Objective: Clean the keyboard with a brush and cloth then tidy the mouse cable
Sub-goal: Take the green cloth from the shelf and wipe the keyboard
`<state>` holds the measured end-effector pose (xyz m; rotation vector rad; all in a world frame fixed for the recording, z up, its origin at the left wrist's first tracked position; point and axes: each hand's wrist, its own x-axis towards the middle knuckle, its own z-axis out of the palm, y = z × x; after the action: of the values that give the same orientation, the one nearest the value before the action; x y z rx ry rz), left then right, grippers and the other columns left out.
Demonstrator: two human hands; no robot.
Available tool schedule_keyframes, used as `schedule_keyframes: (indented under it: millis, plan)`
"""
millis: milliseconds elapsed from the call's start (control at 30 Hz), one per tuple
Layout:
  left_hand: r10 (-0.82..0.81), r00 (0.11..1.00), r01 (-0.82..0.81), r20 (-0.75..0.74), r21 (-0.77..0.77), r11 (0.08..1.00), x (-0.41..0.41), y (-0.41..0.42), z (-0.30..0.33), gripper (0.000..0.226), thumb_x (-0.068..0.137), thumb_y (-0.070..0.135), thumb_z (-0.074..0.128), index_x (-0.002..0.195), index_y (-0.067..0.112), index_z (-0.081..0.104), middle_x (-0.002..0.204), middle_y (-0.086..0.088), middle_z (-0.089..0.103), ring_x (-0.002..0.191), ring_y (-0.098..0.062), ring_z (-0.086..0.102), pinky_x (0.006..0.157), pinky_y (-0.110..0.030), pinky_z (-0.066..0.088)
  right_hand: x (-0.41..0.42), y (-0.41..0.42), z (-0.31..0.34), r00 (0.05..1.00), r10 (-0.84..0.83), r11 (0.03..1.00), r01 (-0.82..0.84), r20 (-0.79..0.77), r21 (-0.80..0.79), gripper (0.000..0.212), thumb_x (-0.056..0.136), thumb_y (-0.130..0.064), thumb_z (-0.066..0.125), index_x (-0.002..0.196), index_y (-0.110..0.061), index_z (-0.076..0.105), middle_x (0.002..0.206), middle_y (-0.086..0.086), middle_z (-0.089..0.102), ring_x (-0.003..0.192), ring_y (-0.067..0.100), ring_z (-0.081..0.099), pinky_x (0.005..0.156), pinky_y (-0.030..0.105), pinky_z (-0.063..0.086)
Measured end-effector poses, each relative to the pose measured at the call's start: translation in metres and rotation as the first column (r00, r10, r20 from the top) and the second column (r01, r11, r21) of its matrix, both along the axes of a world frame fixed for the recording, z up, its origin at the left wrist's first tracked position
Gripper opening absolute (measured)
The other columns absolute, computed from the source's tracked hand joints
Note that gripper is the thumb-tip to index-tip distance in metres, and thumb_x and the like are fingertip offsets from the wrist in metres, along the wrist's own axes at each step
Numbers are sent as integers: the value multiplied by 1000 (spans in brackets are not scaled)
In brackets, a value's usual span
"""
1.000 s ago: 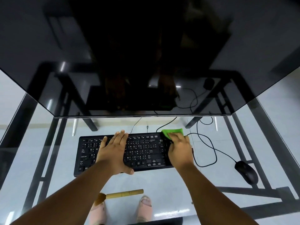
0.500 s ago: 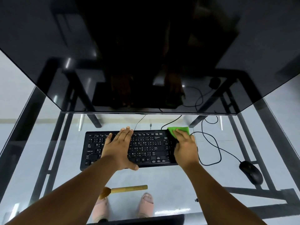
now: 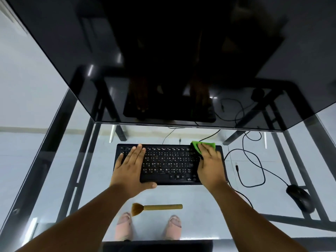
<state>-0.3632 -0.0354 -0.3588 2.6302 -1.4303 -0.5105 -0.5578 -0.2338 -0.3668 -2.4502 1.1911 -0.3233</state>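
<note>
Two hands on the keyboard (image 3: 169,164), which sits mid-desk (image 3: 209,197). Left hand (image 3: 130,166) flat, fingers spread over the left keys. Right hand (image 3: 211,166) presses the green cloth (image 3: 203,145) at the top-right corner. Brush (image 3: 156,208) lies just in front. Mouse (image 3: 300,198) far right, cable (image 3: 254,160) looped loose.

Open glass left of keyboard (image 3: 169,163); mouse cable (image 3: 254,166) loops clutter right.
</note>
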Motion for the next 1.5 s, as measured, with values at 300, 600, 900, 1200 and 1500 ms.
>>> schedule_keyframes:
  millis: [300,600,900,1200,1500]
  plan:
    - [92,996,-92,3,59,994,41,52,1,131,52,90,36,153,21,-8,162,6,-10,148,-10,-10,118,-40,-8,84,86,19,812,574,818,-563,-106,115,69,83,3,46,142,-32,45,150,-13,38,113,21,38,96,38,41]
    - [137,989,-129,-58,118,985,70,98,-10,122,68,86,48,153,23,-13,155,9,-27,139,-6,-25,119,-38,-3,105,108,13,869,494,869,-493,-17,50,54,77,-4,46,120,-28,68,127,-9,58,103,21,45,89,40,49]
    - [30,995,-20,-96,104,994,86,111,-12,119,70,81,53,152,27,-15,155,13,-28,144,-7,-19,120,-36,1,138,144,18,780,615,787,-616,-112,28,56,80,-5,51,124,-37,62,129,-11,53,104,21,44,86,39,43]
    - [4,996,4,-89,86,996,90,114,-17,118,71,81,52,152,28,-13,155,14,-27,139,-4,-24,117,-34,-1,135,152,12,846,524,851,-525,-92,17,55,78,-8,44,122,-31,66,121,-8,55,101,22,47,85,37,47]
    - [7,996,1,-89,97,995,91,114,-16,119,70,81,53,152,28,-13,154,15,-28,136,-1,-25,117,-33,0,104,126,5,892,450,893,-449,29,-43,44,76,-6,44,101,-23,76,105,-8,61,89,21,50,71,37,54]
